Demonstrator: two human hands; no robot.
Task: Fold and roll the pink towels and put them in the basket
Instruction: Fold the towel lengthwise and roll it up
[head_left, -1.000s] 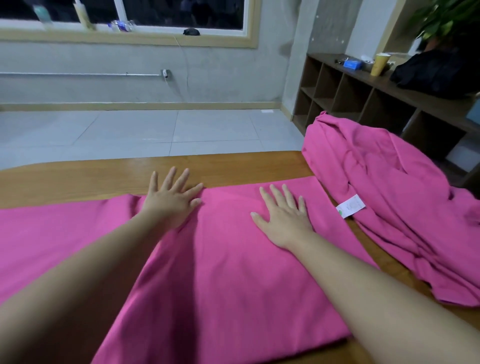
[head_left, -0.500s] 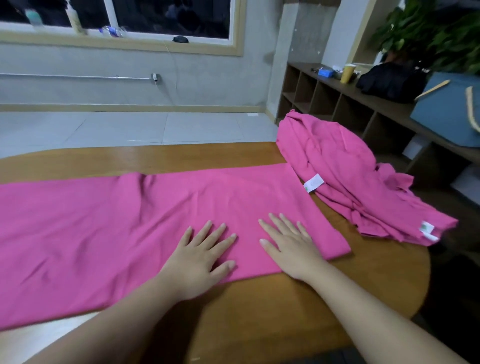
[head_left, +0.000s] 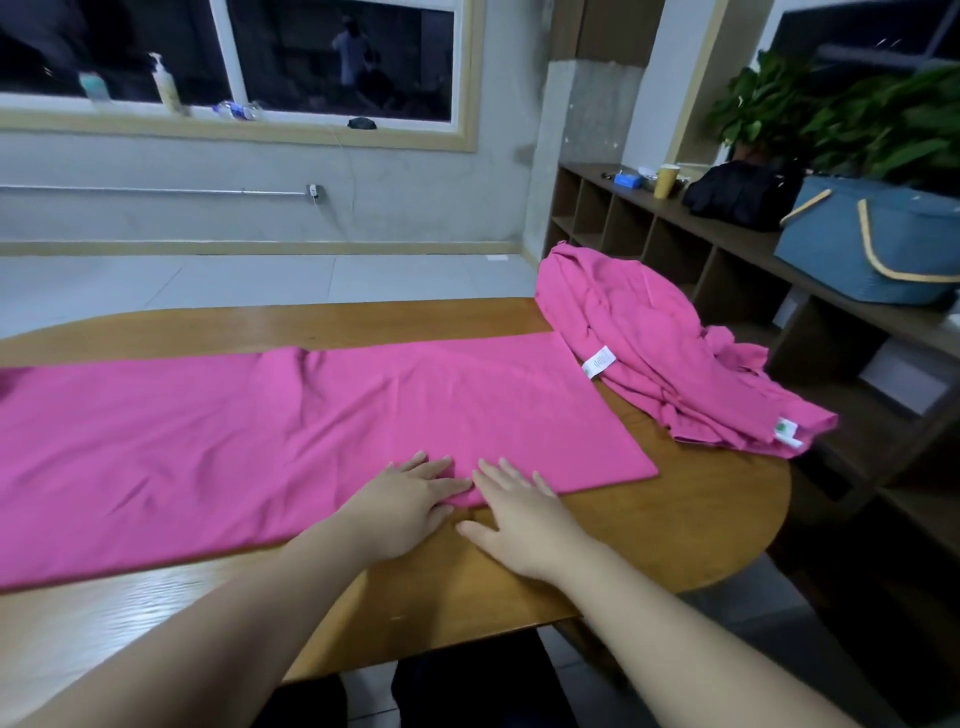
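We look down on a wooden counter (head_left: 649, 525) with a rounded right end, and most of its width is covered by a long pink towel (head_left: 270, 431) laid flat as a folded strip running from the left edge of view to a squared end on the right, with a few soft creases near its middle. Behind the counter's right end a cubby shelf unit (head_left: 691, 260) runs along the wall, and on its top sits a blue basket (head_left: 852, 249) with tan handles, well apart from the towel. A heap of more pink towels (head_left: 654, 343) lies crumpled on the counter's far right, just beside the strip's end, with a white tag (head_left: 598, 360) showing near the strip's far corner and another tag (head_left: 787, 431) at the heap's near edge. Our left hand (head_left: 410, 499) lies flat with fingers straight, pressing on the near edge of the long towel, the fingertips on the cloth. Our right hand (head_left: 519, 512) lies flat just beside it, fingers spread and straight, the fingertips on the towel's edge and the palm over bare wood. Neither hand grips anything. A yellow cup (head_left: 666, 180) stands on the shelf top farther back.
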